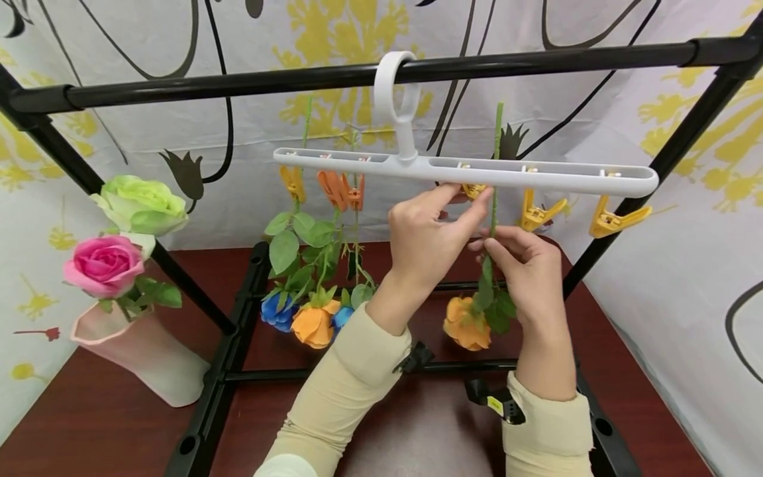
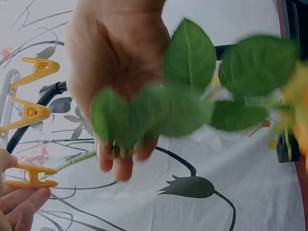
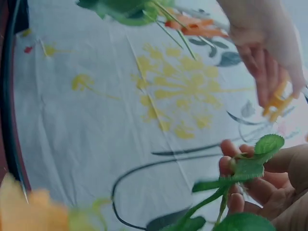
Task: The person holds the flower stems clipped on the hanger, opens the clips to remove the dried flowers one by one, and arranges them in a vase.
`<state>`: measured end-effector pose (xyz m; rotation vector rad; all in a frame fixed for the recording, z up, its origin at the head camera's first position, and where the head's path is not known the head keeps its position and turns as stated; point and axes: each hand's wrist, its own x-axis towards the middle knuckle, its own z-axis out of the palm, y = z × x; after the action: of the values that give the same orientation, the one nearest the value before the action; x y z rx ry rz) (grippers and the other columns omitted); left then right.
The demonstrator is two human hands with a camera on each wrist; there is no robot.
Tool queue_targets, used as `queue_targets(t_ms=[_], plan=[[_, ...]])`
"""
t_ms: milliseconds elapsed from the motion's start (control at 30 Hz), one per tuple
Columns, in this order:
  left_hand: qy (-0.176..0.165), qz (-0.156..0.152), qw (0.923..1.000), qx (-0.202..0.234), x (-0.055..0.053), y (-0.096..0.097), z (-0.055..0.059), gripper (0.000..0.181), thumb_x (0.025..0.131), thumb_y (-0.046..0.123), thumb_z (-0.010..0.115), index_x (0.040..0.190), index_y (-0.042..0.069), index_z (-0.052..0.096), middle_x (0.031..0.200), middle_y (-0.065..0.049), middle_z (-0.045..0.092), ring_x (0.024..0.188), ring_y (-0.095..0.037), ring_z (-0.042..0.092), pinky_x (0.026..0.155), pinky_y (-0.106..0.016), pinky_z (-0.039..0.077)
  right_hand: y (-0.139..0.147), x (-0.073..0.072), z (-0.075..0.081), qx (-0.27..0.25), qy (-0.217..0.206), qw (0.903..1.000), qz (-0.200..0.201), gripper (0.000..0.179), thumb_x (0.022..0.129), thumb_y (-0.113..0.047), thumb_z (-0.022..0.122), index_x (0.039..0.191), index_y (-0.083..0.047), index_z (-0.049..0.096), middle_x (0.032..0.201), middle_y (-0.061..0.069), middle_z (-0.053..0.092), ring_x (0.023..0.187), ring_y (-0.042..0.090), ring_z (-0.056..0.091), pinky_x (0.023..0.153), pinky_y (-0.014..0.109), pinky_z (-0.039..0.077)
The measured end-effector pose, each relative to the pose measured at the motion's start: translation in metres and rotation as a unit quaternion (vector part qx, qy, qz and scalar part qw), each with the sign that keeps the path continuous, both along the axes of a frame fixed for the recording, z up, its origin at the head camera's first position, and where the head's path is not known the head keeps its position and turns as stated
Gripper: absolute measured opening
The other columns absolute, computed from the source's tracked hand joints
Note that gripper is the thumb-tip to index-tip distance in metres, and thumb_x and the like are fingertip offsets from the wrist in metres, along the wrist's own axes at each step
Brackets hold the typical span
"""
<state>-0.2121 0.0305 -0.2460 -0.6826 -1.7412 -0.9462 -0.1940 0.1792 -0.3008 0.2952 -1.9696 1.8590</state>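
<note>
My left hand [image 1: 426, 228] pinches the handles of a yellow clothespin [image 2: 32, 175] below the white hanger [image 1: 512, 169]. Its jaws lie close to the tip of a green stem in the left wrist view. That stem [image 1: 494, 205] belongs to an orange rose [image 1: 467, 324], which hangs head down. Lower along the stem, my right hand [image 1: 532, 271] holds it between thumb and fingers, beside green leaves [image 3: 250, 166]. The stem's upper end rises past the hanger's bar in the head view. Two further yellow clothespins [image 1: 541, 211] dangle to the right with nothing in them.
The hanger hooks over a black rack bar [image 1: 238, 83]. On its left side, yellow and orange clothespins [image 1: 292, 183] hold upside-down blue and orange roses [image 1: 312, 324]. A pink vase [image 1: 149, 358] with pink [image 1: 104, 266] and green [image 1: 140, 205] roses leans at the left.
</note>
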Motion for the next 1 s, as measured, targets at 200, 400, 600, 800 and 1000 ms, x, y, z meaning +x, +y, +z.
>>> queue_targets(t_ms=[200, 400, 600, 800, 1000], plan=[[-0.031, 0.006, 0.9994, -0.017, -0.004, -0.002, -0.001, 0.021, 0.086, 0.027, 0.078, 0.089, 0.007, 0.074, 0.082, -0.004, 0.077, 0.068, -0.011, 0.071, 0.059, -0.014, 0.049, 0.023, 0.006, 0.001, 0.104, -0.02, 0.9943, 0.008, 0.023, 0.099, -0.01, 0.061, 0.114, 0.006, 0.068, 0.086, -0.018, 0.073, 0.076, 0.004, 0.068, 0.068, 0.016, 0.055], [-0.051, 0.004, 0.9987, -0.007, -0.008, -0.001, -0.002, 0.023, 0.085, 0.029, 0.078, 0.092, 0.007, 0.074, 0.082, -0.003, 0.077, 0.073, -0.01, 0.072, 0.06, -0.015, 0.051, 0.046, 0.012, 0.001, 0.223, -0.058, 0.9731, -0.003, 0.026, 0.099, -0.011, 0.061, 0.117, 0.006, 0.068, 0.083, -0.029, 0.068, 0.085, -0.01, 0.065, 0.074, 0.007, 0.05], [-0.057, 0.0, 0.9983, 0.008, -0.007, 0.001, -0.002, 0.022, 0.084, 0.029, 0.079, 0.093, 0.009, 0.074, 0.083, -0.002, 0.078, 0.073, -0.009, 0.072, 0.058, -0.014, 0.048, 0.054, 0.017, 0.003, 0.272, -0.093, 0.9574, 0.023, 0.027, 0.099, -0.012, 0.061, 0.119, 0.004, 0.069, 0.084, -0.022, 0.07, 0.084, -0.012, 0.063, 0.073, 0.007, 0.05], [-0.098, -0.003, 0.9951, -0.01, 0.0, -0.003, 0.006, 0.025, 0.087, 0.032, 0.078, 0.099, 0.01, 0.075, 0.092, -0.002, 0.078, 0.072, -0.009, 0.07, 0.059, -0.015, 0.048, 0.042, 0.024, 0.012, 0.317, -0.071, 0.9445, 0.051, 0.021, 0.097, -0.01, 0.063, 0.114, -0.001, 0.073, 0.085, 0.003, 0.074, 0.069, -0.005, 0.061, 0.062, 0.015, 0.049], [-0.192, -0.036, 0.9721, -0.13, 0.028, -0.024, 0.015, 0.023, 0.098, 0.024, 0.065, 0.116, 0.012, 0.073, 0.112, 0.0, 0.075, 0.1, -0.013, 0.069, 0.084, -0.023, 0.054, 0.023, 0.034, 0.021, 0.357, -0.063, 0.9274, 0.091, 0.019, 0.094, -0.013, 0.068, 0.11, -0.005, 0.076, 0.083, 0.007, 0.072, 0.053, 0.007, 0.046, 0.051, 0.024, 0.04]])
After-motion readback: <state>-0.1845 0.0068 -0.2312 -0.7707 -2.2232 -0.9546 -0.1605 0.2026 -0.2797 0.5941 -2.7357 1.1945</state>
